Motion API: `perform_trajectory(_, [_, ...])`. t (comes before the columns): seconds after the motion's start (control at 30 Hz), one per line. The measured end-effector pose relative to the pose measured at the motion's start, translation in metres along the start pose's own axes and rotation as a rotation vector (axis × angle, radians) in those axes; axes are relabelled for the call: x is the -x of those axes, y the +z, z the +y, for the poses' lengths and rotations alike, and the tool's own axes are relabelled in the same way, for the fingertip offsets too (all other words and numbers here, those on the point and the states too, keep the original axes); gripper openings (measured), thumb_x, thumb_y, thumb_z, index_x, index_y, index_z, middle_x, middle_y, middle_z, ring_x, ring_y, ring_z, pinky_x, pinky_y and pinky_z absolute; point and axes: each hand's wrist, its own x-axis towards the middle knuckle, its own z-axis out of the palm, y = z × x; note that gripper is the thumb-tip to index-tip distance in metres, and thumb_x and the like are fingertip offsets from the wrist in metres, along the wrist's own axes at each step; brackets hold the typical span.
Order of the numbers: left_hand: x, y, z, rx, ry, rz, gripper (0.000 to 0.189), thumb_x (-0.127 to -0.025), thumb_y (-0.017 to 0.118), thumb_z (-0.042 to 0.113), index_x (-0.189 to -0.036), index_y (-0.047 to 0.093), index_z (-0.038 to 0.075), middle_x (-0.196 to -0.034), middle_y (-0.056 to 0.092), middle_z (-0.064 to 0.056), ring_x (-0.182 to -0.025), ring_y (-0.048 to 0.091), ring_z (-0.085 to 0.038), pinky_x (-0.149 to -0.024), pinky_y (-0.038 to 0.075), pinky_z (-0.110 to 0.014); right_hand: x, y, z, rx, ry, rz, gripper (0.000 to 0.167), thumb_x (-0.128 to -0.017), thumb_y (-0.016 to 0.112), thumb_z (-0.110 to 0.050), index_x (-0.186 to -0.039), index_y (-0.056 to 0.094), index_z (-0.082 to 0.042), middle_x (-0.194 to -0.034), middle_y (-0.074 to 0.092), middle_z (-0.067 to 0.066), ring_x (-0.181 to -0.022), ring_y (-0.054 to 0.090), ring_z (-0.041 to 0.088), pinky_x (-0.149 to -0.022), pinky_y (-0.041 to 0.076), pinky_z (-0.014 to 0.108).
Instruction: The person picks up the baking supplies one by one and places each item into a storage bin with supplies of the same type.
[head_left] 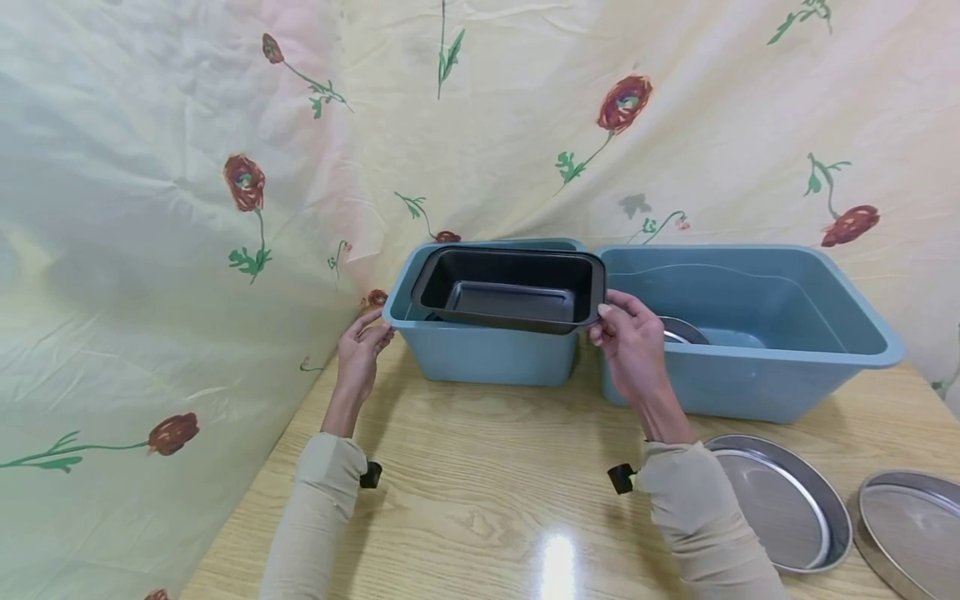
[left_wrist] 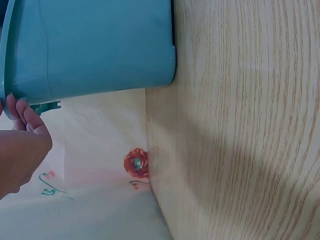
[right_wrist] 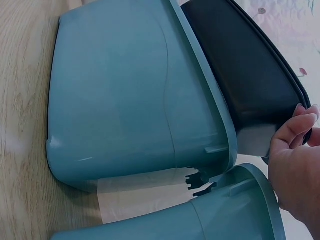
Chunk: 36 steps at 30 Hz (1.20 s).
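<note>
A black loaf pan [head_left: 510,300] is held over the left blue bin [head_left: 495,358], tilted so its inside shows in the head view. My right hand [head_left: 633,346] pinches the pan's right end by the rim. From the right wrist view, the pan [right_wrist: 245,65] rises above the bin's edge, with the right hand [right_wrist: 300,155] at its near corner. At the bin's front left corner, my left hand [head_left: 360,354] grips the rim between thumb and fingers. The left wrist view shows the left hand [left_wrist: 25,145] on that rim. The pan mostly hides the bin's contents.
A second, wider blue bin [head_left: 750,379] stands close on the right, with a round metal piece [head_left: 681,330] inside. Two round metal pans [head_left: 772,508] [head_left: 911,533] lie on the wooden table [head_left: 480,492] at front right. A flowered cloth [head_left: 480,125] hangs behind and on the left.
</note>
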Motion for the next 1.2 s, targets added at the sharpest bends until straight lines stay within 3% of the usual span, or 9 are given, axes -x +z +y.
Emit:
perform_trajectory(0.63, [0.000, -0.001, 0.000, 0.011, 0.000, -0.007, 0.038, -0.103, 0.059, -0.002, -0.139, 0.051, -0.012, -0.084, 0.071, 0.005, -0.083, 0.066, -0.008, -0.084, 0.053, -0.021, -0.013, 0.009, 0.004, 0.004, 0.014, 0.015, 0.010, -0.106, 0.048, 0.003, -0.115, 0.051, 0.001, -0.073, 0.066, 0.003, -0.061, 0.056, 0.010, -0.059, 0.048, 0.018])
perform_trajectory(0.97, [0.002, -0.001, 0.002, -0.005, -0.002, -0.013, 0.038, -0.104, 0.060, 0.001, -0.139, 0.052, -0.010, -0.086, 0.072, 0.005, -0.086, 0.066, -0.010, -0.089, 0.052, -0.025, -0.018, 0.011, 0.005, 0.041, 0.019, 0.015, 0.012, -0.106, 0.046, 0.003, -0.118, 0.049, 0.000, -0.071, 0.064, 0.001, -0.061, 0.056, 0.009, -0.059, 0.047, 0.018])
perform_trajectory(1.07, [0.002, -0.001, 0.002, -0.011, -0.004, -0.012, 0.038, -0.104, 0.060, 0.002, -0.139, 0.053, -0.009, -0.086, 0.072, 0.005, -0.089, 0.065, -0.013, -0.097, 0.051, -0.031, -0.019, 0.012, 0.006, 0.054, 0.021, 0.010, 0.013, -0.107, 0.047, 0.002, -0.119, 0.050, 0.001, -0.071, 0.064, 0.001, -0.061, 0.056, 0.010, -0.060, 0.047, 0.018])
perform_trajectory(1.2, [0.002, -0.001, 0.001, -0.012, 0.001, -0.012, 0.038, -0.104, 0.060, 0.001, -0.139, 0.052, -0.010, -0.086, 0.071, 0.005, -0.089, 0.065, -0.012, -0.095, 0.052, -0.029, -0.022, 0.013, 0.007, 0.082, 0.016, 0.000, 0.012, -0.107, 0.047, 0.001, -0.118, 0.050, 0.000, -0.072, 0.064, 0.001, -0.062, 0.056, 0.009, -0.060, 0.048, 0.018])
